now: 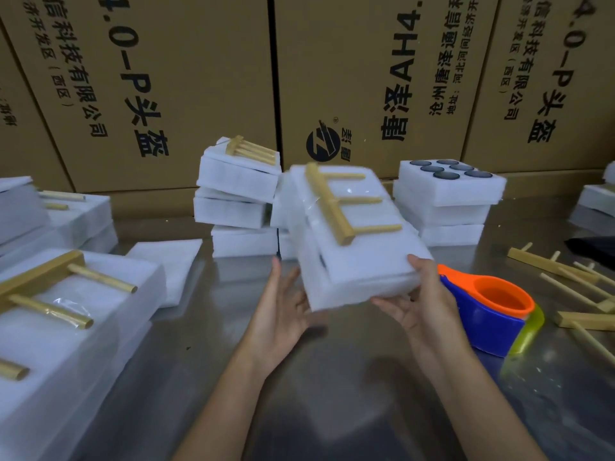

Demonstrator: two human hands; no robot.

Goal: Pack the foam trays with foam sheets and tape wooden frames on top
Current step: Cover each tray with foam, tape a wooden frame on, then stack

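White foam tray (349, 261), wooden frame (336, 207) taped on top, rides above the table at centre. Your right hand (422, 307) cups its near corner, thumb on top; your left hand (283, 311), fingers straight, steadies the 9 o'clock side, likely bound for the 12 o'clock stack (238, 194).

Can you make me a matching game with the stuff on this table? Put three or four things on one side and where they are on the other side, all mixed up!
Things:
1. foam tray with wooden frame
2. tape dispenser
3. loose wooden frames
4. open foam tray with dark round pieces

Places:
A. lying on the table at the far right
B. held up in both hands
C. on top of a foam stack at the back right
D. on the table just right of the right hand

Pairs: 1-B, 2-D, 3-A, 4-C
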